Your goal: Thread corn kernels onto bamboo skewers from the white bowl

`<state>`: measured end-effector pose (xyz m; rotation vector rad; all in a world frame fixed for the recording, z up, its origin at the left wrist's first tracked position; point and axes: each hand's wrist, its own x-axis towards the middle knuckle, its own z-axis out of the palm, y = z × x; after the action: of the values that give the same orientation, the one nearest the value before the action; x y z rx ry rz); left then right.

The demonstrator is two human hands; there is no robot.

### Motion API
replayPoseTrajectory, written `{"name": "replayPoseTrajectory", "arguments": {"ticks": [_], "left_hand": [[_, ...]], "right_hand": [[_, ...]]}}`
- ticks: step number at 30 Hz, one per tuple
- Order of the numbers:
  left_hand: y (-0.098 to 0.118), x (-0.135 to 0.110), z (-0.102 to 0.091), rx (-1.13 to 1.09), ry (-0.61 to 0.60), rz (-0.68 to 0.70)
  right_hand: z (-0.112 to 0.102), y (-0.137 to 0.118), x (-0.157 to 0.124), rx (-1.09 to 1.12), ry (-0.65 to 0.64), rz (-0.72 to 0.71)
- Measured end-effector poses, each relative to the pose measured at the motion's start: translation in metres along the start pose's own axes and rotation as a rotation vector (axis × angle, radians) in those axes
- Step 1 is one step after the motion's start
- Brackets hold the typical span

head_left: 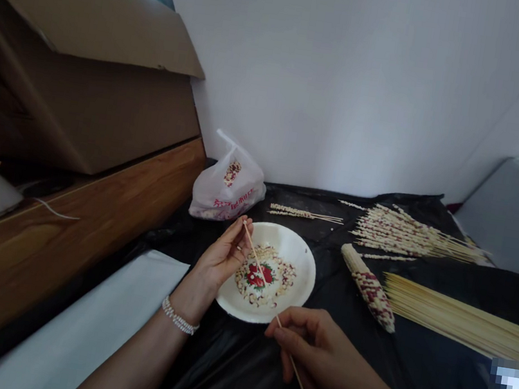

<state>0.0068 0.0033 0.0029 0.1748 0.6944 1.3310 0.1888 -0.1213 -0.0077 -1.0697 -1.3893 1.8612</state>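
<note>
A thin bamboo stick point(255, 254) slants between my hands over the white enamel bowl point(308, 280). My right hand point(310, 345) is closed round its lower part, near the bowl's front rim. At the stick's upper end, my left hand point(226, 251) pinches with thumb and fingers above the bowl's left side. A tiny pale bit shows at those fingertips, too small to name surely. Loose pale and dark red corn kernels point(287, 273) lie around the red floral print inside the bowl.
Behind the bowl are a plastic bag point(233, 190) of kernels and a few kernel-strung sticks point(293, 212). To the right lie a strung pile point(390, 230), a partly stripped corn cob point(369, 286) and bare sticks point(460, 315). A cardboard box point(82, 103) stands left.
</note>
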Motion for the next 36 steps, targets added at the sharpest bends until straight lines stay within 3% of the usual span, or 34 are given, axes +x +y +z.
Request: {"name": "replayPoseTrajectory", "arguments": {"ticks": [19,36], "left_hand": [[-0.0003,0.0038,-0.0009,0.017,0.024,-0.002],[-0.0062,0.0041,-0.0045,0.332,-0.028,0.261]], "right_hand": [[-0.0009,0.0028,0.0029,0.051,-0.017,0.014],[-0.0081,0.0096,-0.0001,0.372,-0.155,0.007]]}}
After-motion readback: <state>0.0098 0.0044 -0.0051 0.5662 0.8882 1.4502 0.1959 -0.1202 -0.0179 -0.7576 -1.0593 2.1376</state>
